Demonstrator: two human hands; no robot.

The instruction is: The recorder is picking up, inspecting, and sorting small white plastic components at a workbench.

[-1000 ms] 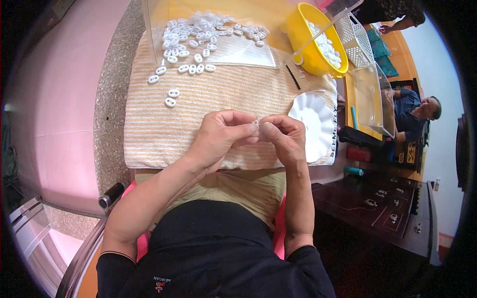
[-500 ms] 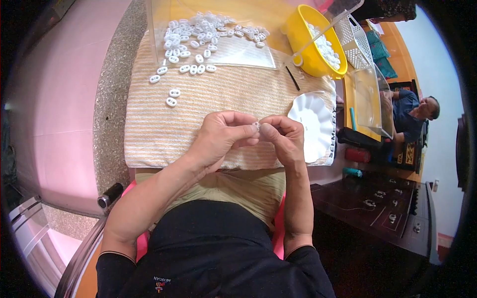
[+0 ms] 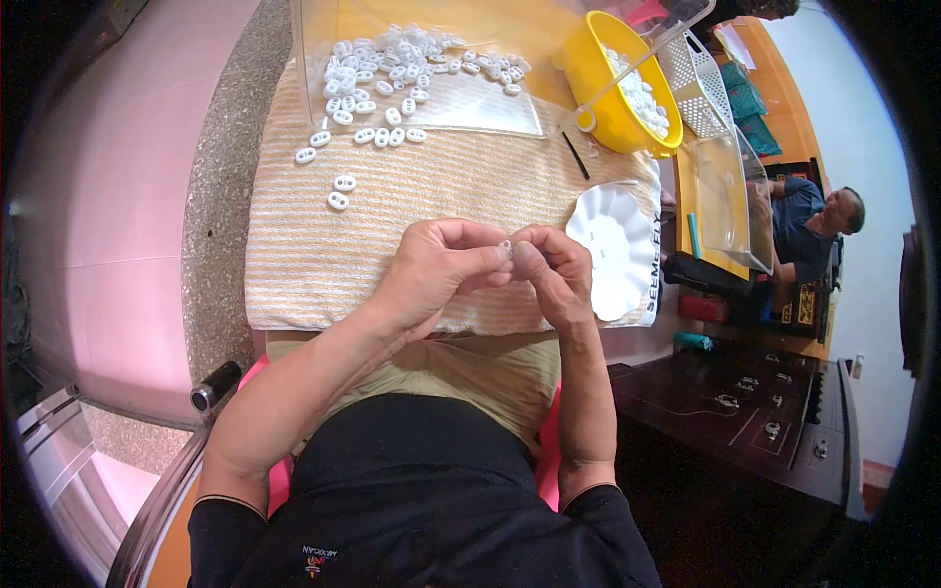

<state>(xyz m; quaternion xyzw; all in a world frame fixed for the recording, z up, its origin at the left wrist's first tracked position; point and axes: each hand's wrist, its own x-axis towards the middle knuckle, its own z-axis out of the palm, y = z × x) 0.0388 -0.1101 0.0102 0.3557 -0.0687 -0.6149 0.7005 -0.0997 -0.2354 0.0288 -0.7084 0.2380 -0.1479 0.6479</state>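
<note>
My left hand (image 3: pixel 441 267) and my right hand (image 3: pixel 551 267) meet over the near edge of a striped beige towel (image 3: pixel 412 225). Together their fingertips pinch one small white oval piece (image 3: pixel 507 245); which hand bears it more I cannot tell. Several more white oval pieces (image 3: pixel 387 83) lie scattered on the towel's far left and on a clear plastic sheet (image 3: pixel 470 108). A white scalloped dish (image 3: pixel 610 247) sits just right of my right hand.
A yellow bowl (image 3: pixel 598 98) of white pieces stands at the far right, with a white mesh basket (image 3: pixel 698 83) and a clear tray (image 3: pixel 730 196) beyond. A thin dark stick (image 3: pixel 576 157) lies on the towel. Another person (image 3: pixel 814 220) sits at the right. A dark cabinet (image 3: pixel 745 421) is lower right.
</note>
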